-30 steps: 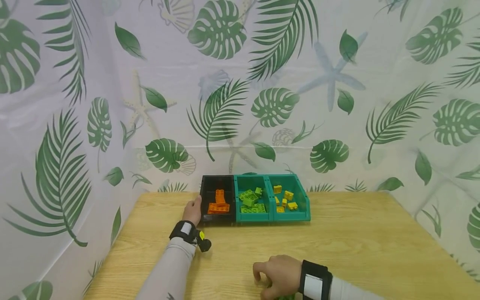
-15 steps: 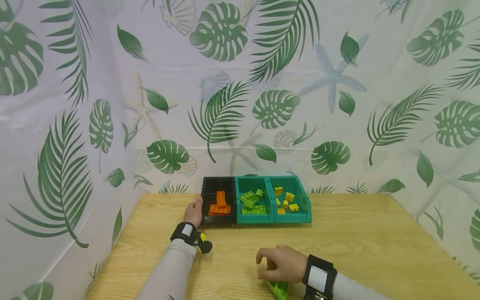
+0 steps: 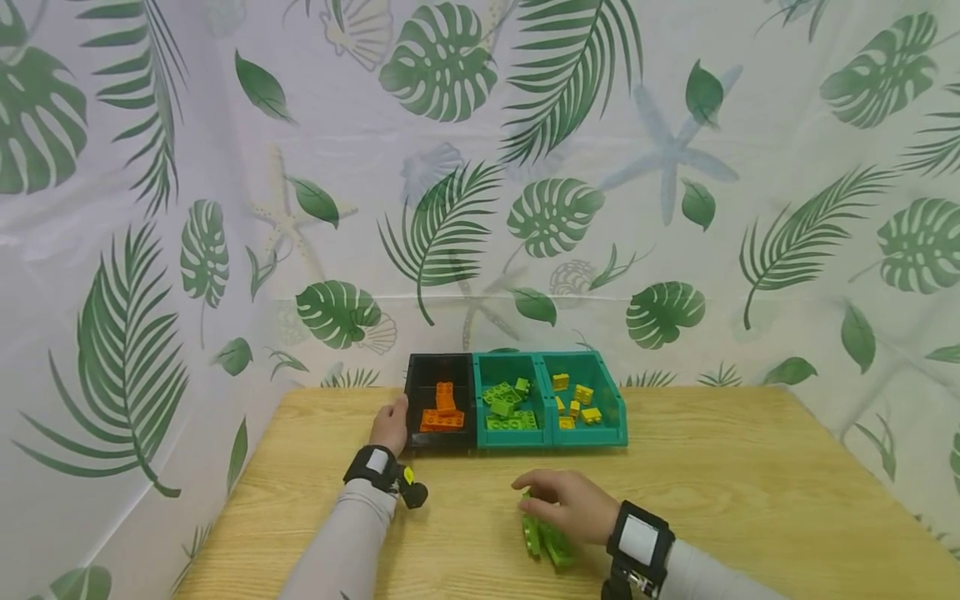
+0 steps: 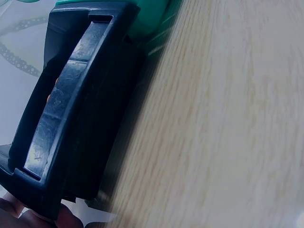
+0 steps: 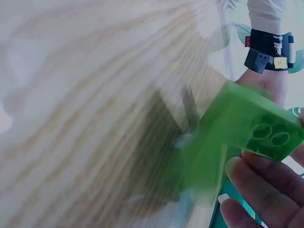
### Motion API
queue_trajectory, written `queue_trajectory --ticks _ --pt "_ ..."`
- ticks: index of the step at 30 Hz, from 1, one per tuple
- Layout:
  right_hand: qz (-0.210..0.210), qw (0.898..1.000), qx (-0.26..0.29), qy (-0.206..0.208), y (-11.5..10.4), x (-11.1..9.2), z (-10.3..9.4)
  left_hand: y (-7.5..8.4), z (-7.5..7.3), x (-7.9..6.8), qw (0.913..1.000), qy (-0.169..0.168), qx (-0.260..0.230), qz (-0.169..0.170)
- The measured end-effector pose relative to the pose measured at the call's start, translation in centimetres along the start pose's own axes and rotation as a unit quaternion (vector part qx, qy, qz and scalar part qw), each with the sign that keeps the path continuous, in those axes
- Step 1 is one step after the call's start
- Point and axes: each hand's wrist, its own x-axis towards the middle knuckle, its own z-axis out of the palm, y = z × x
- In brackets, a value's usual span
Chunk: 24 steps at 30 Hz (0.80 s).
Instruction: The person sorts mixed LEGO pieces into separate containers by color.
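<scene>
In the head view, my right hand is above the table at front centre and holds a bright green toy brick piece. The right wrist view shows the green piece blurred, with round studs on one part and the fingers against it. My left hand grips the left side of the black bin. Its fingers show at the bin's lower corner in the left wrist view. Orange bricks lie inside that bin.
Right of the black bin, a teal bin holds several green bricks. Another teal bin beside it holds several yellow bricks. The bins stand in a row on the wood table, near the leaf-patterned backdrop.
My right hand has moved forward, away from the front edge of the view, bringing the green brick piece more into sight. My left hand has stayed at the black bin.
</scene>
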Motion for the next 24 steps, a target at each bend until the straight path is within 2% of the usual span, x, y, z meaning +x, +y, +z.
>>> queue_trajectory --ticks 5,11,17,24 --pt "0.002 1.0 0.019 0.012 0.2 0.3 -0.1 0.1 0.0 0.0 1.0 0.005 0.0 -0.003" --pt "-0.02 1.0 -0.013 0.014 0.1 0.6 -0.2 -0.1 0.0 0.0 1.0 0.006 0.001 -0.005" --pt "0.0 1.0 0.007 0.02 -0.1 1.5 -0.5 -0.2 0.1 0.1 1.0 0.007 0.005 -0.001" --pt "0.003 0.997 -0.06 0.057 -0.2 2.8 -1.0 -0.3 0.2 0.1 1.0 0.009 0.0 -0.002"
